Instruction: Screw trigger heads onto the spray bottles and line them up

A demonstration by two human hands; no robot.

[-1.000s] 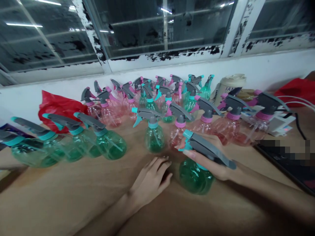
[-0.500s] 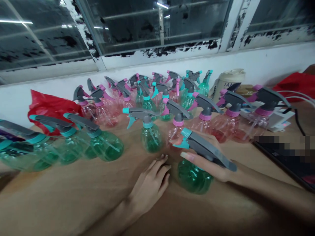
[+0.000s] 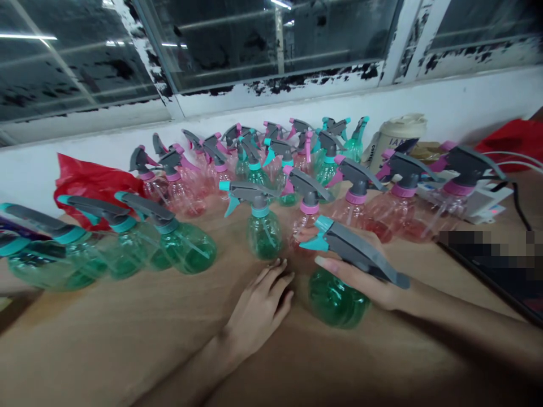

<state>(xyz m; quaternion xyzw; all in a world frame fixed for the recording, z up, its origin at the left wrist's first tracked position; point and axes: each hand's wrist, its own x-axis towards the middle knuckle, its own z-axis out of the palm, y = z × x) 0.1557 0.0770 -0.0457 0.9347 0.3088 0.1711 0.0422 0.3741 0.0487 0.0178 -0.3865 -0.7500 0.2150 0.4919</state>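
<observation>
My right hand grips a green spray bottle round its neck. Its grey sprayer head has a turquoise nozzle and trigger facing left, and the fingers behind the neck are mostly hidden. To its left, my left hand lies palm down on the wooden table, fingers stretched out and holding nothing. Just beyond those fingertips stands another green spray bottle with a turquoise collar. Beside it is a pink spray bottle, partly hidden by my right hand.
Several green spray bottles line the left; pink ones stand at right. More crowd the back near a red plastic bag. A labelled cup, a white box with cables and a dark-screened device are at right.
The view has shifted slightly, so everything appears a little farther right. Both hands keep their poses, and the right still holds the green bottle. A pale arm-like shape shows more at the left edge.
</observation>
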